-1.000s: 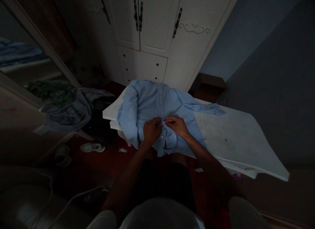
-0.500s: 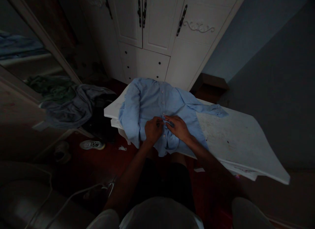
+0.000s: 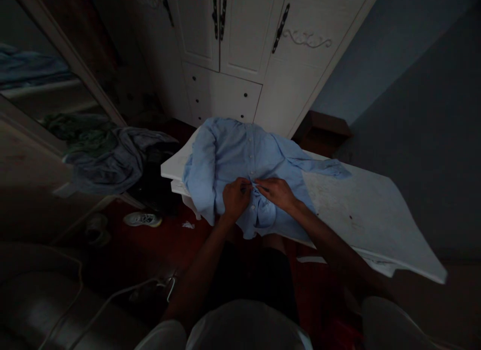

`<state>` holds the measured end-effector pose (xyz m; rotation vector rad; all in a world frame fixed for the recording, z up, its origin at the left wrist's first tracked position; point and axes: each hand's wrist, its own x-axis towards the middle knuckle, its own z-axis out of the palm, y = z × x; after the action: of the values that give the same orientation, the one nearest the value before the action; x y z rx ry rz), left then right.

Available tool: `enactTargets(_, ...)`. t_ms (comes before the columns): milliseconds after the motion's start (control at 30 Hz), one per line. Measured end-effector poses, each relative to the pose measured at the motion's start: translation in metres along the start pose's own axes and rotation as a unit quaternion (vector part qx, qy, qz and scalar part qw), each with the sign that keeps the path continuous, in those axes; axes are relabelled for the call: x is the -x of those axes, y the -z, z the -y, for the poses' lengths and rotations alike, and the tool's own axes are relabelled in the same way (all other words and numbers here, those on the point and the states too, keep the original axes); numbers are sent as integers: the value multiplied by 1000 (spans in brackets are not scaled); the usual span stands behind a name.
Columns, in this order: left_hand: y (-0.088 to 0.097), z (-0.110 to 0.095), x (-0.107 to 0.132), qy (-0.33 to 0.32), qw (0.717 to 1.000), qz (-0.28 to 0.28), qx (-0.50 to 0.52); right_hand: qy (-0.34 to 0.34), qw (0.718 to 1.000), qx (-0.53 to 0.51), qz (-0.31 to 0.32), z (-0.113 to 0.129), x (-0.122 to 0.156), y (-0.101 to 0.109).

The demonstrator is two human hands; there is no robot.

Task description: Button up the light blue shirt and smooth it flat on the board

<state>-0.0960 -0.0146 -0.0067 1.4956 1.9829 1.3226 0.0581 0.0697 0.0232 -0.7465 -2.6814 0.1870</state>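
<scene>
Shirt of light blue cloth, as the head camera shows it, lies front side up over the left part of a white counter, its row of buttons running from near the far edge toward the near edge. One sleeve bends down along the counter's left end and droops past the near edge; the other stretches out toward the far right corner, close to the far edge. The lower part of the shirt bunches into a loose fold and hangs over the near edge. The left hand is curled beside the button line, its fingers closed on the cloth there. The right hand comes in from the other side, thumb and fingers together on the same bit of cloth, so that the two sets of fingertips nearly meet; whether a button sits between them I cannot tell. A pale button shows just below the hands, on the way to the near edge. The right half of the counter shows stains and a small dark spot. Beyond the far edge stands a white wardrobe with dark handles, and a brown box. Off the left end lie grey and green clothes, with a light shoe on the red floor.
</scene>
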Motion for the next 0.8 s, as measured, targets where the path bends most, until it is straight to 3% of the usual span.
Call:
enactTargets(200,0,1,0,-21,999,-10,-35,-64,988,-129,-57,-6,3,-7)
enactTargets(367,0,-2,-3,7,999,-3,-53,-147,941,-299,-59,-18,1,-21)
enactTargets(467,2,-4,-7,32,999,13,-34,-162,913,-373,-46,-24,-2,-27)
enactTargets(800,1,-4,-9,26,999,13,-35,-176,871,-459,-13,-31,-9,-32)
